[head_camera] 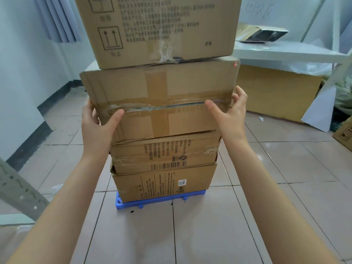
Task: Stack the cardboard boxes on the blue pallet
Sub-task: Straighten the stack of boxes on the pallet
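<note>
A tower of several cardboard boxes stands on a small blue pallet (pixel 162 201) on the tiled floor. The lowest box (pixel 163 184) carries print and a white label, and a box with a barcode (pixel 165 154) lies on it. Above them is a taped box (pixel 160 100) with a printed box (pixel 158 25) on top. My left hand (pixel 99 124) grips the taped box's left corner, thumb on the front face. My right hand (pixel 231 113) holds its right side, thumb on the front and fingers around the edge.
A white shelf (pixel 285 51) at the right holds flattened cardboard (pixel 261 34). A large cardboard box (pixel 278 92) sits under it, with another box (pixel 344 133) at the far right edge. A grey metal rack post (pixel 19 189) stands at the left. Curtains hang at the upper left.
</note>
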